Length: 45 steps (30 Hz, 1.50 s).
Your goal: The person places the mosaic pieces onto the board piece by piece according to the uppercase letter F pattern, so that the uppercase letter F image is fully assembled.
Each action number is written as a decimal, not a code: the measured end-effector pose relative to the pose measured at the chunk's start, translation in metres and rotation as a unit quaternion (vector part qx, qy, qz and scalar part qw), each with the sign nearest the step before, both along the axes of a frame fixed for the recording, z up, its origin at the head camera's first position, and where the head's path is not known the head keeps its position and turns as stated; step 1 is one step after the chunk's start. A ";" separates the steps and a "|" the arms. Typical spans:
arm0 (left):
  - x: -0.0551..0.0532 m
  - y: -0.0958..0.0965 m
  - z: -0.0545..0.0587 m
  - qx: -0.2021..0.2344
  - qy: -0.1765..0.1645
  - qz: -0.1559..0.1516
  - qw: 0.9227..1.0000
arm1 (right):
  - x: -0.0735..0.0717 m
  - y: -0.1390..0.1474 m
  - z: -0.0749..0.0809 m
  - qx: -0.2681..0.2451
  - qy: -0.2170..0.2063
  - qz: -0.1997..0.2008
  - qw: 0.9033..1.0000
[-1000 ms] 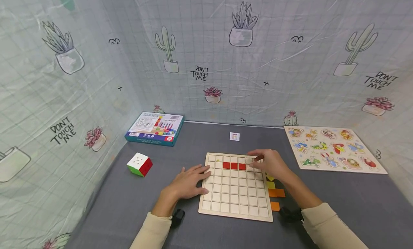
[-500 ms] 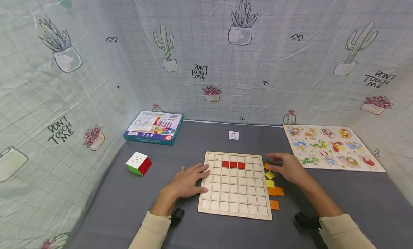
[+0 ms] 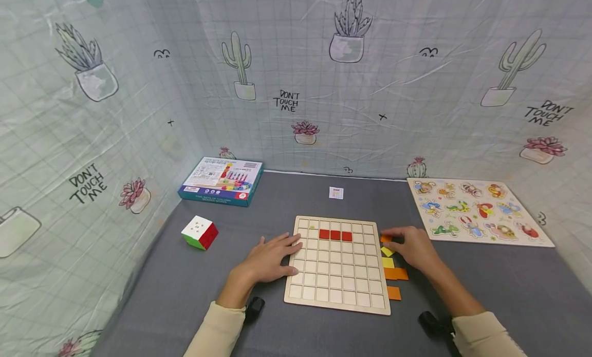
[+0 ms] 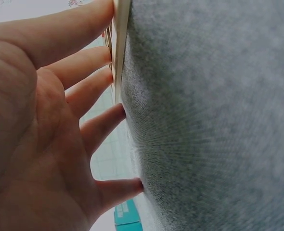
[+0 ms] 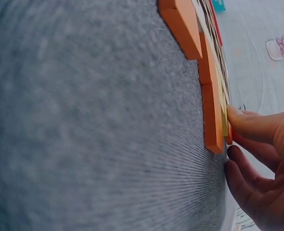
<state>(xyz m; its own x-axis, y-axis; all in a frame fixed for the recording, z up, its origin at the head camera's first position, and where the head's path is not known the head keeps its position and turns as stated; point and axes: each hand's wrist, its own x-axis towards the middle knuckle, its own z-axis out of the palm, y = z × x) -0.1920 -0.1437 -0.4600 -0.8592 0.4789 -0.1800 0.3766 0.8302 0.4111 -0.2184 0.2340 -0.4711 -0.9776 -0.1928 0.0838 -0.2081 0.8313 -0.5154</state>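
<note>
A pale wooden grid board point(image 3: 335, 275) lies flat on the grey cloth, with three red square tiles point(image 3: 335, 235) side by side in its second row. My left hand point(image 3: 268, 259) rests over the board's left edge with fingers spread; in the left wrist view the thumb and some fingertips touch the board while two reach the cloth. Beyond the upper right edge, my right hand point(image 3: 414, 246) pinches an orange tile point(image 3: 385, 238) between thumb and index finger, close to the cloth. Yellow tiles point(image 3: 387, 263) and more orange tiles point(image 3: 401, 274) lie along the board's right side.
A puzzle cube point(image 3: 200, 232) sits at the left, before a teal-edged toy box point(image 3: 222, 181). A small printed card point(image 3: 336, 193) lies behind the board. An insect picture puzzle point(image 3: 481, 212) occupies the back right. Patterned curtains point(image 3: 324, 90) enclose the back and sides.
My right hand has left the board's upper right, moved right to the loose tiles, and closed thumb and finger on an orange one. My left hand has stayed in place.
</note>
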 end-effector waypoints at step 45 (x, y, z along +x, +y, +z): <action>-0.002 0.000 -0.002 -0.006 0.001 0.003 1.000 | 0.001 -0.045 0.020 -0.101 0.005 0.044 0.994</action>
<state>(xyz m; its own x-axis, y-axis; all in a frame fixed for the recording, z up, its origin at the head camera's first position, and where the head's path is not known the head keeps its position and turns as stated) -0.1940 -0.1437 -0.4624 -0.8621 0.4724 -0.1833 0.3735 0.8368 0.4002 -0.2169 0.1890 -0.4515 -0.9564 -0.2567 0.1389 -0.2820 0.6894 -0.6672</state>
